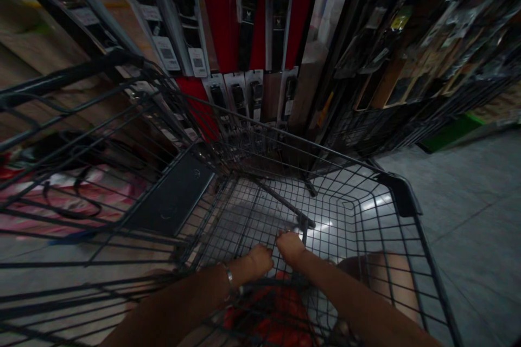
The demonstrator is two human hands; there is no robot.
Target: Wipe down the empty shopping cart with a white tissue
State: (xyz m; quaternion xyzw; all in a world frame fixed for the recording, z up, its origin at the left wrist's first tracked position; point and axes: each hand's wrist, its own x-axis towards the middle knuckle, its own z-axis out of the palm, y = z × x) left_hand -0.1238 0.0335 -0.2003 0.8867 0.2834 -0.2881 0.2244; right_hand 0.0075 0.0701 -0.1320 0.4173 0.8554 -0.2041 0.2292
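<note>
Both my forearms reach into a dark wire shopping cart (337,149). My left hand (260,260), with a silver bracelet at its wrist, is low in the basket with its fingers curled. Close by on its right, my right hand (290,248) is closed too, a ring on one finger. Whatever the fingers may hold is hidden beneath them; the picture is dim and blurred. Under my hands runs the cart's wire grid (260,214). Red-orange fabric (272,314) shows below my forearms.
Packaged watches or straps (256,92) hang on a tall display ahead, against red and pale panels. A dark plastic flap (171,195) sits at the cart's left. Pink-striped bundles (93,195) lie beyond it. Grey tiled floor (476,217) and a green box (451,133) are at right.
</note>
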